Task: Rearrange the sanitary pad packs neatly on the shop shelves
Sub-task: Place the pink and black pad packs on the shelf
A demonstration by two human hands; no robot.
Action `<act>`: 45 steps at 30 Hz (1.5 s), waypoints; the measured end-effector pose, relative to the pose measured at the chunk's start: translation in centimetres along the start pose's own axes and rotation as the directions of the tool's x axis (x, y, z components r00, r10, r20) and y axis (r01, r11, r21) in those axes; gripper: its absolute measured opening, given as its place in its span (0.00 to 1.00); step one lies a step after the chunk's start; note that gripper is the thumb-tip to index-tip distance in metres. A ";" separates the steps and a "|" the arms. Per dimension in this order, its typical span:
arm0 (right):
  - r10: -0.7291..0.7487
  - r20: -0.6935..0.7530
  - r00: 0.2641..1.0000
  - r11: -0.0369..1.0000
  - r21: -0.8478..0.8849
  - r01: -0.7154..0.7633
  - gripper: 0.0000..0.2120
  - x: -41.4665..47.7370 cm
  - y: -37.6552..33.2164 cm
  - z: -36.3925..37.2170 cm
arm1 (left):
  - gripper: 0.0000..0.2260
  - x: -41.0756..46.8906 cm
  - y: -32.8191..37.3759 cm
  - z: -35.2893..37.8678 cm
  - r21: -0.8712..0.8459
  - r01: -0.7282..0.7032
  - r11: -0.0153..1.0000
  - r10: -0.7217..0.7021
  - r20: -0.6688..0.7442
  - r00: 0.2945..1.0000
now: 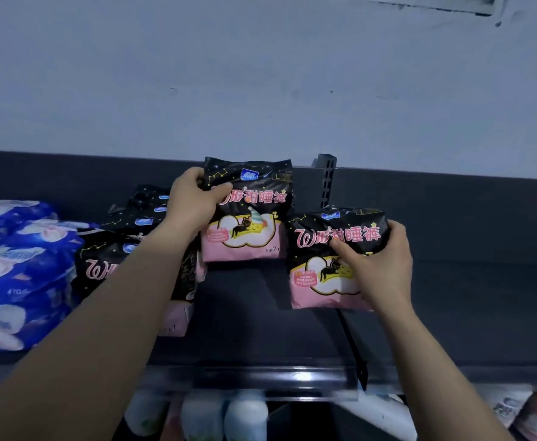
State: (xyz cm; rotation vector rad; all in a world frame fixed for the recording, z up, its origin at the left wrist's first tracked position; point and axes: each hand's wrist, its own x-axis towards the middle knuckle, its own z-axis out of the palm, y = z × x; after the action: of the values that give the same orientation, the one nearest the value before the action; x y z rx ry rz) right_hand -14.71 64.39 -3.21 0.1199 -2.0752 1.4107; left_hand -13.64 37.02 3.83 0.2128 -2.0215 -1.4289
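Note:
Two black-and-pink sanitary pad packs stand upright on the dark top shelf (451,281). My left hand (194,202) grips the upper left corner of the middle pack (254,224), thumb across its front. My right hand (378,259) holds the right pack (321,265) by its right side, thumb pressed on the front. More black-and-pink packs (133,237) lie stacked and leaning to the left, partly hidden behind my left forearm.
A pile of blue pad packs (16,268) fills the shelf's far left. A slotted metal upright (326,183) rises behind the packs against the wall. The shelf's front rail (261,377) runs below. White and pink packs (521,412) sit on the lower shelf.

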 end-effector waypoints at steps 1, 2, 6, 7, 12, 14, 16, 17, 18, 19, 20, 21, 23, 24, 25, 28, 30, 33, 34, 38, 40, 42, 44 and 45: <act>0.002 -0.002 1.000 1.000 0.005 -0.002 0.32 0.5 0.1 0.4 | 0.09 1.2 -0.3 0.2 0.031 0.005 1.000 -0.005 0.009 1.000; 0.007 -0.004 1.000 1.000 0.011 -0.007 0.32 1.1 0.2 0.9 | 0.10 2.4 -0.6 0.3 0.075 0.018 0.997 -0.020 0.030 0.999; 0.025 0.003 1.000 0.999 0.021 -0.025 0.32 3.0 0.4 2.9 | 0.13 6.5 -2.1 1.0 0.309 0.043 0.950 -0.090 0.138 0.986; 0.028 0.006 1.000 0.999 0.024 -0.028 0.32 3.3 0.5 3.4 | 0.14 7.4 -2.5 1.3 0.367 0.040 0.929 -0.107 0.163 0.981; 0.057 0.019 0.998 0.998 0.027 -0.057 0.31 3.9 1.2 5.7 | 0.18 10.6 -4.1 2.7 0.582 -0.001 0.813 -0.179 0.252 0.951; 0.069 0.032 0.997 0.997 0.029 -0.070 0.31 4.1 1.6 6.4 | 0.22 11.4 -4.7 3.3 0.637 -0.027 0.771 -0.207 0.290 0.934; 0.079 0.040 0.996 0.996 0.036 -0.080 0.30 4.3 1.9 7.1 | 0.33 12.1 -5.4 3.7 0.661 -0.053 0.749 -0.202 0.303 0.931; 0.083 0.043 0.996 0.996 0.039 -0.085 0.30 4.3 2.1 7.4 | 0.35 12.3 -5.7 3.8 0.667 -0.068 0.742 -0.190 0.306 0.933; 0.088 0.047 0.995 0.995 0.041 -0.090 0.30 4.4 2.2 7.6 | 0.37 12.5 -5.9 3.8 0.674 -0.079 0.735 -0.187 0.312 0.931; 0.092 0.054 0.994 0.995 0.042 -0.094 0.30 4.4 2.3 7.9 | 0.38 12.7 -6.1 3.9 0.683 -0.091 0.725 -0.182 0.317 0.931; 0.094 0.063 0.994 0.994 0.045 -0.097 0.30 4.3 2.3 8.1 | 0.38 12.8 -6.2 3.8 0.694 -0.103 0.712 -0.182 0.324 0.929; 0.095 0.072 0.993 0.994 0.052 -0.099 0.30 4.3 2.4 8.4 | 0.36 13.0 -6.2 3.8 0.705 -0.115 0.699 -0.181 0.330 0.926; 0.096 0.094 0.991 0.992 0.069 -0.102 0.29 4.1 2.3 8.9 | 0.29 13.2 -6.2 3.7 0.713 -0.138 0.687 -0.174 0.346 0.922; 0.097 0.105 0.990 0.991 0.078 -0.105 0.29 4.0 2.3 9.2 | 0.27 13.2 -6.1 3.6 0.716 -0.144 0.683 -0.178 0.355 0.918; 0.096 0.115 0.989 0.991 0.087 -0.106 0.28 3.9 2.2 9.5 | 0.27 13.3 -6.1 3.6 0.715 -0.151 0.683 -0.182 0.367 0.912; 0.093 0.124 0.988 0.986 0.124 -0.108 0.29 3.5 1.9 10.9 | 0.27 13.7 -5.6 3.2 0.676 -0.198 0.710 -0.108 0.382 0.918; 0.099 0.134 0.986 0.983 0.141 -0.118 0.29 3.2 1.8 12.1 | 0.24 13.6 -4.9 2.2 0.642 -0.230 0.731 -0.012 0.350 0.937; 0.110 0.168 0.980 0.974 0.178 -0.140 0.29 2.5 1.7 14.0 | 0.21 12.4 -4.0 0.0 0.631 -0.260 0.731 0.064 0.316 0.947; 0.108 0.184 0.977 0.971 0.189 -0.143 0.29 2.3 1.7 14.6 | 0.20 11.7 -3.9 -0.8 0.646 -0.273 0.713 0.073 0.319 0.945; 0.089 0.223 0.971 0.972 0.192 -0.133 0.30 1.3 1.8 16.7 | 0.18 8.8 -3.8 -3.2 0.712 -0.304 0.633 0.070 0.338 0.938; 0.081 0.226 0.971 0.972 0.198 -0.127 0.32 0.9 1.9 17.7 | 0.18 7.5 -3.9 -4.1 0.735 -0.298 0.608 0.062 0.331 0.942; 0.069 0.226 0.972 0.972 0.204 -0.117 0.33 0.5 1.8 18.7 | 0.18 6.5 -3.9 -4.6 0.763 -0.283 0.581 0.048 0.315 0.948; 0.059 0.231 0.971 0.975 0.197 -0.106 0.34 0.2 1.7 19.2 | 0.18 5.6 -3.9 -4.7 0.787 -0.277 0.552 0.036 0.309 0.950; 0.057 0.236 0.970 0.979 0.180 -0.101 0.36 0.1 1.7 19.3 | 0.18 5.2 -4.0 -4.6 0.789 -0.279 0.548 0.038 0.309 0.950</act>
State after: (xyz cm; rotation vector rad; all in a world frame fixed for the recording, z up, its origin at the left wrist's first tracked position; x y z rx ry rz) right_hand -23.93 48.38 -9.19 0.2945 -2.1434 1.7140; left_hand -15.89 29.34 3.30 0.2266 -2.7303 -0.2681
